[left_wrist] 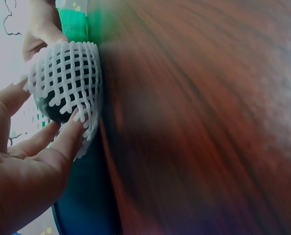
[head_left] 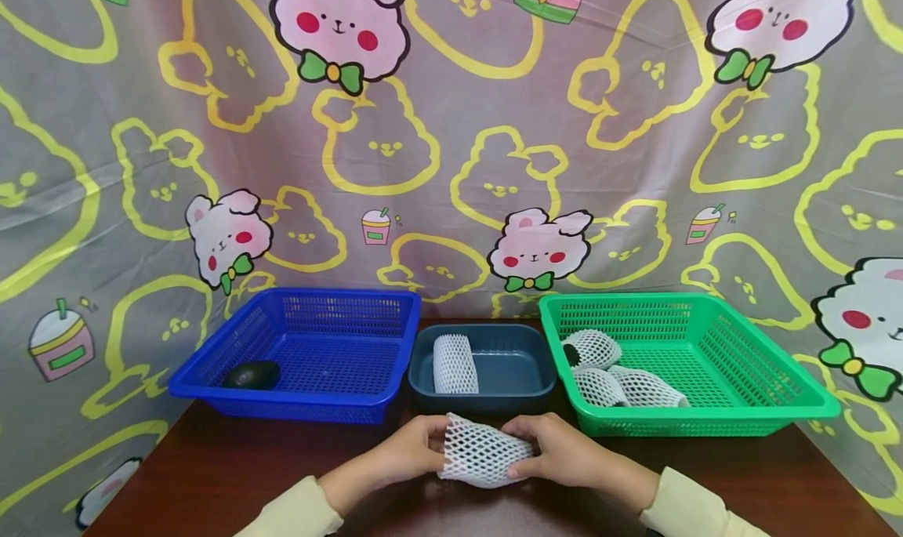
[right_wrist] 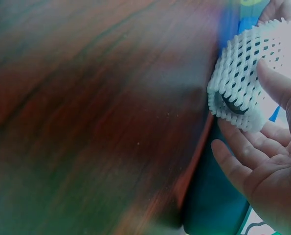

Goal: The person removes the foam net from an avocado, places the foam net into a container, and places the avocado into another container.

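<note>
Above the table's front, both hands hold an avocado [left_wrist: 55, 106] dressed in a white foam net sleeve [head_left: 483, 452]. My left hand [head_left: 412, 448] grips the sleeve's open left end, thumb and fingers at its frilled rim. At the other end my right hand [head_left: 560, 451] holds the net, its thumb on the near side and fingers beneath. Dark green skin shows through the mesh and at the open ends in both wrist views. Most of the fruit is hidden under the foam.
A blue basket [head_left: 296, 400] at the left holds one bare avocado [head_left: 252, 375]. Behind the hands, a dark teal tray [head_left: 511, 364] holds a foam net sleeve [head_left: 454, 363]. The green basket [head_left: 712, 419] at the right contains several net-wrapped fruits [head_left: 645, 386]. A patterned cloth [head_left: 451, 161] hangs behind.
</note>
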